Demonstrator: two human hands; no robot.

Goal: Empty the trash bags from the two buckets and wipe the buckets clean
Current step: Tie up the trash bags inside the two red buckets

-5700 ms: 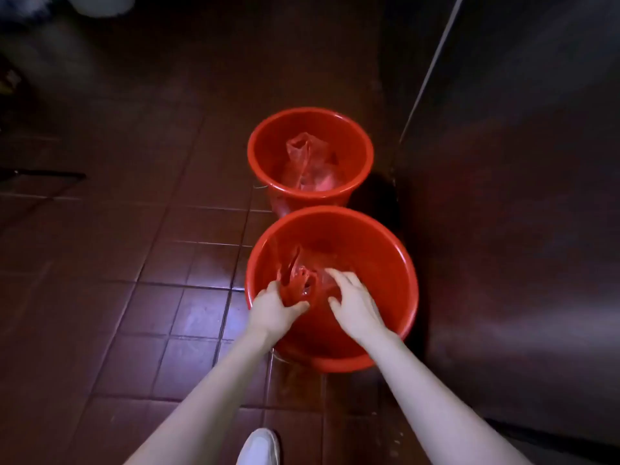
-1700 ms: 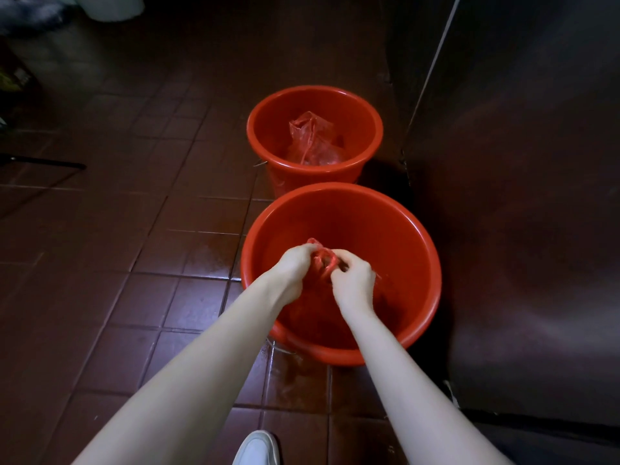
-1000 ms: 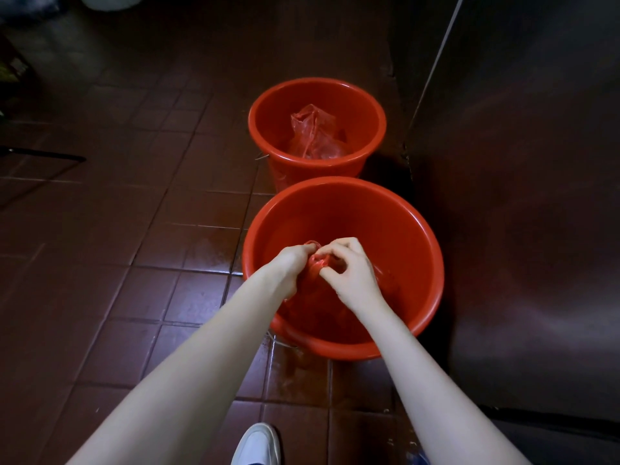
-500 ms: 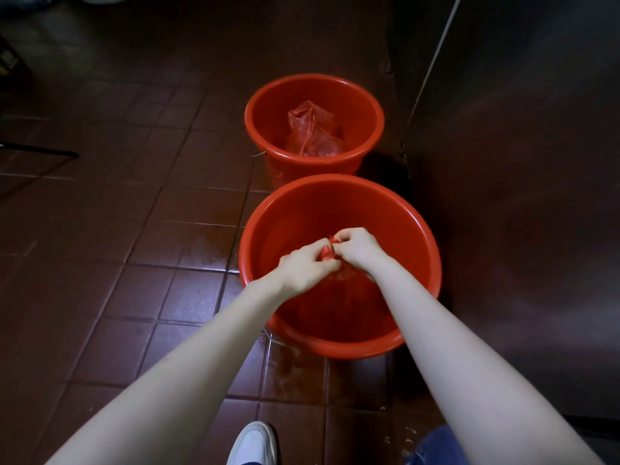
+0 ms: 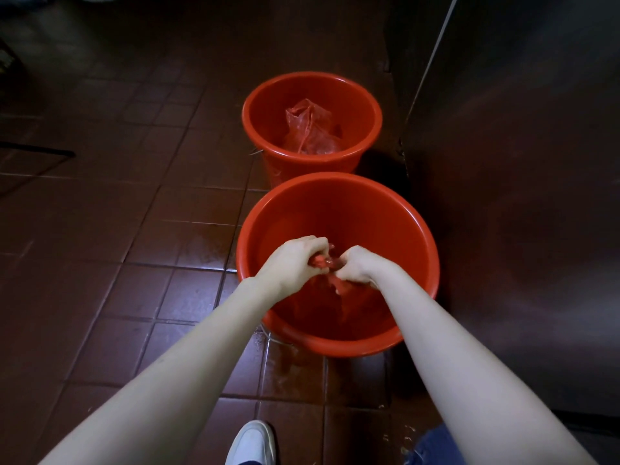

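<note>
Single head-worn view, steeply downward and forward (wide-angle), close over the near bucket (image 5: pixel 416 226).

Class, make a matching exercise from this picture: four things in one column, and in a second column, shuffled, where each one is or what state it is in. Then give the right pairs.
Things
1. near bag
2. far bag
3. shoe
4. metal panel

States
A. standing right of the buckets
B. gripped by both hands
C. untouched in its bucket
D. on the tiles, bottom edge

Pairs: 1-B, 2-C, 3-D, 4-A
</note>
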